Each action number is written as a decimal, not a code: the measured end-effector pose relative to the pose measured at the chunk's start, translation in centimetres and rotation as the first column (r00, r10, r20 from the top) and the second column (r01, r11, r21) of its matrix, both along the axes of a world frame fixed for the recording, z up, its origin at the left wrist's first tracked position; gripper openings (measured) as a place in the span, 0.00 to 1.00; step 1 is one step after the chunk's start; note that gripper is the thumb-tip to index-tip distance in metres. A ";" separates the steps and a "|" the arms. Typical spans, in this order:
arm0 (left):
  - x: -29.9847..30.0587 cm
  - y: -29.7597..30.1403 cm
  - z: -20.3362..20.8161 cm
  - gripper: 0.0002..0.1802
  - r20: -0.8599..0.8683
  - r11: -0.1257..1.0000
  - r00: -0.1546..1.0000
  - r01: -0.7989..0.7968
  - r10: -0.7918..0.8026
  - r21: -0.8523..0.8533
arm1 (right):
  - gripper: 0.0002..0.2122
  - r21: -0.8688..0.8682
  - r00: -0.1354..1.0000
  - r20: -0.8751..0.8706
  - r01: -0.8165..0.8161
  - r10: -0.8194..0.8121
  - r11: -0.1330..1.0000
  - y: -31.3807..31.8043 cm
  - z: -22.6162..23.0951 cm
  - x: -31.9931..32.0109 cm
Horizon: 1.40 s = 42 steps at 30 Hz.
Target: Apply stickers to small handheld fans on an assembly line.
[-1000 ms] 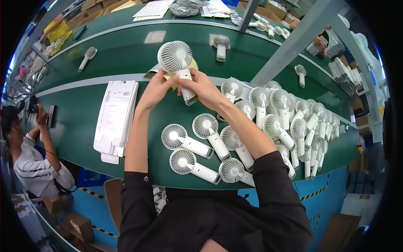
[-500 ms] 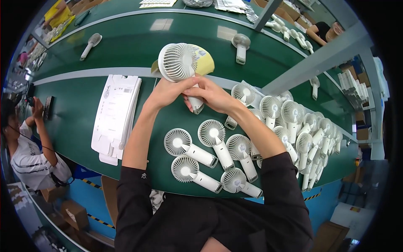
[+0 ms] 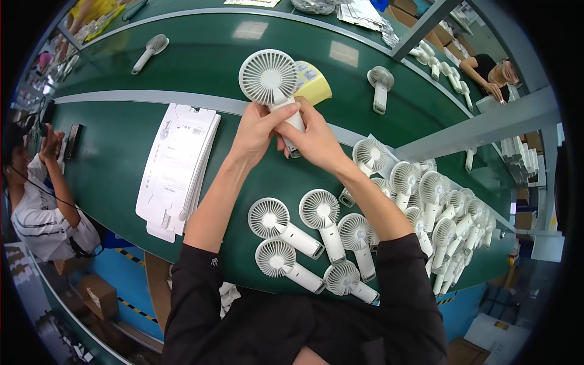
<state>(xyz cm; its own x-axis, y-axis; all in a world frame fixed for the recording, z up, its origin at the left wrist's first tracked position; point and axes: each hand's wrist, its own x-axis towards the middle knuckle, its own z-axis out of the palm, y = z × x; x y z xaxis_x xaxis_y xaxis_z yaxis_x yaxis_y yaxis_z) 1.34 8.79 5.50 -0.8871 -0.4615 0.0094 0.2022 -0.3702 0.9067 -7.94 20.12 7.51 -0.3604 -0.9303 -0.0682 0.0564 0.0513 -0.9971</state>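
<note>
A white handheld fan (image 3: pixel 268 77) is held up in front of me, its round slatted head at the top and its handle tilted down to the right. My left hand (image 3: pixel 258 125) grips the handle just below the head, thumb on the front. Lower on the same handle, my right hand (image 3: pixel 313 131) has its fingers wrapped round it. Behind the fan stands a curled yellow sheet (image 3: pixel 314 85) with pale labels. Several more fans lie on the green table nearer to me, one of them a white fan (image 3: pixel 319 210).
A stack of flat white cartons (image 3: pixel 176 164) lies left of my arms. Many fans (image 3: pixel 435 188) are heaped at the right beside a grey post (image 3: pixel 474 118). Beyond the rail, a green belt (image 3: pixel 201 55) carries spaced fans. People sit at far left and upper right.
The fan has turned so its head faces me more squarely and stands more upright. My left hand has shifted up the handle. The whole view has swung slightly.
</note>
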 end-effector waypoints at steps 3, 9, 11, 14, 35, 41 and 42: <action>0.2 0.0 -0.4 0.18 -0.056 0.995 0.998 -0.036 0.041 0.091 | 0.16 -0.010 0.989 -0.120 0.084 -0.085 0.996 -0.2 0.4 1.3; -0.2 0.1 -1.2 0.23 -0.172 0.991 0.983 -0.049 0.070 0.125 | 0.19 -0.059 0.931 -0.319 0.167 -0.177 0.984 -0.1 -0.6 2.0; -0.4 0.2 -1.4 0.25 -0.182 0.989 0.980 -0.056 0.081 0.136 | 0.20 -0.071 0.924 -0.328 0.181 -0.195 0.981 0.1 -0.6 1.9; 0.0 0.0 -0.7 0.22 -0.161 0.996 0.987 0.005 0.010 0.094 | 0.20 -0.051 0.947 -0.263 0.178 -0.185 0.983 0.4 -0.4 1.8; 3.0 -6.4 1.8 0.19 -0.104 0.756 0.783 -0.621 0.614 -0.210 | 0.16 -0.034 0.925 0.378 -0.012 0.024 0.999 1.2 -0.3 1.2; 3.8 -7.6 2.2 0.19 -0.134 0.731 0.811 -0.574 0.569 -0.369 | 0.17 0.052 0.952 0.296 0.063 -0.076 0.997 1.1 -1.5 1.6; 4.0 -7.5 2.3 0.19 -0.081 0.745 0.832 -0.531 0.549 -0.404 | 0.17 0.056 0.952 0.295 0.065 -0.079 0.996 1.2 -2.0 1.6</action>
<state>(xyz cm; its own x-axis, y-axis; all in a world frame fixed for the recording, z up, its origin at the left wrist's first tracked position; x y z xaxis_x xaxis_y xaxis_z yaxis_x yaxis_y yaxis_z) 5.30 1.30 7.84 -0.4947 -0.8269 0.2674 0.2186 0.1794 0.9592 -6.36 21.27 5.54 -0.3836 -0.8961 -0.2235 0.3542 0.0807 -0.9317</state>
